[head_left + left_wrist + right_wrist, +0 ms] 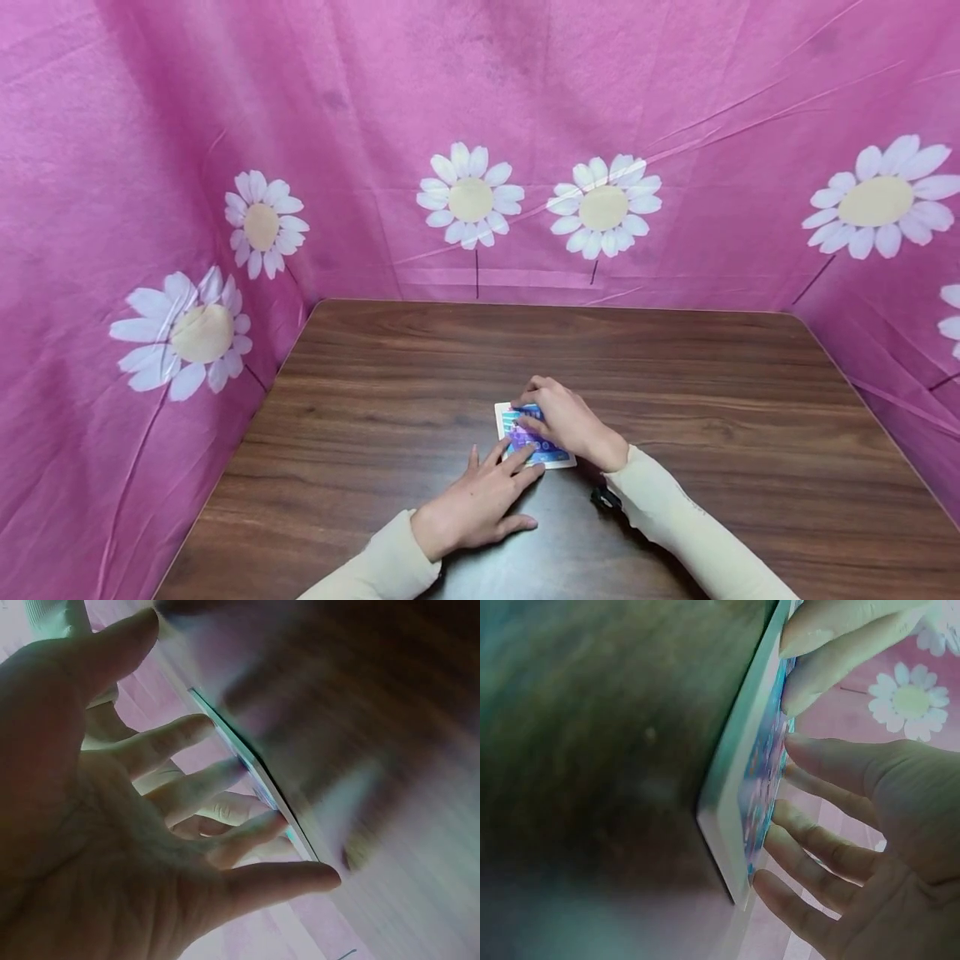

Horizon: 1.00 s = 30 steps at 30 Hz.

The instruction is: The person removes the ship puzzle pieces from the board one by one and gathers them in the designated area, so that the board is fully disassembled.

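A thin, flat board (557, 457) with a white border and a blue and purple printed picture lies on the table between both hands. Its pale edge (724, 784) shows some thickness in the right wrist view. My left hand (480, 504) comes from the near left, fingers spread, with fingertips resting on the board's near left part. From the right, my right hand (573, 423) reaches over the far part, its thumb and fingertips touching the printed face. Neither hand is wrapped around the board. Fingers cover much of the picture, so its details cannot be read.
The brown wood-grain table (360, 375) spreads out around the board. A pink curtain (360, 100) with white daisies hangs behind the table and along its sides. A small black device (606, 499) sits at the right wrist.
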{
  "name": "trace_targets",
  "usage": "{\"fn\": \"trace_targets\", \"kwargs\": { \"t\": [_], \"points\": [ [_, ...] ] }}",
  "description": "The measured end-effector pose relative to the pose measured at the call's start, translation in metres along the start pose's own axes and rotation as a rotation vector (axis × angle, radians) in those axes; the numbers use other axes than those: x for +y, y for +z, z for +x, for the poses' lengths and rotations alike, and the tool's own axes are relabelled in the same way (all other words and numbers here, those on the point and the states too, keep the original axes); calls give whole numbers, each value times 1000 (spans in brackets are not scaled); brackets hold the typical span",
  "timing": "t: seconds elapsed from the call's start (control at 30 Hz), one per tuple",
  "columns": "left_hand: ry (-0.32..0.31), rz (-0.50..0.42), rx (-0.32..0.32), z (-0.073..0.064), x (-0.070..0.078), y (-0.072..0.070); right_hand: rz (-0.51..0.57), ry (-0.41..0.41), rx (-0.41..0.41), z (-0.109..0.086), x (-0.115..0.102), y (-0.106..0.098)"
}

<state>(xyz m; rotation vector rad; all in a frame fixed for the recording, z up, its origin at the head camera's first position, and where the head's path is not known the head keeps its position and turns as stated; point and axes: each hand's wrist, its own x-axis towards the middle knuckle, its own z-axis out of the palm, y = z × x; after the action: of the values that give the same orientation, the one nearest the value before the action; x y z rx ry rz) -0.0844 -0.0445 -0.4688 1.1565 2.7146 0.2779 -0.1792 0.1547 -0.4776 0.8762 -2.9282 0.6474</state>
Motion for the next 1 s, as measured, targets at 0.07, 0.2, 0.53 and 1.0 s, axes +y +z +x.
{"fn": "trace_targets", "kwargs": {
  "t": [0.07,0.2,0.53,1.0],
  "points": [
    [-1,-3,13,1,0,1,-4,8,0,0,-1,1],
    [-17,19,39,4,0,2,8,21,12,0,-4,2],
    [-46,83,62,14,-2,1,78,74,37,3,-9,2],
    [-63,77,34,12,-2,0,202,30,85,5,-7,3]
  ]
}}
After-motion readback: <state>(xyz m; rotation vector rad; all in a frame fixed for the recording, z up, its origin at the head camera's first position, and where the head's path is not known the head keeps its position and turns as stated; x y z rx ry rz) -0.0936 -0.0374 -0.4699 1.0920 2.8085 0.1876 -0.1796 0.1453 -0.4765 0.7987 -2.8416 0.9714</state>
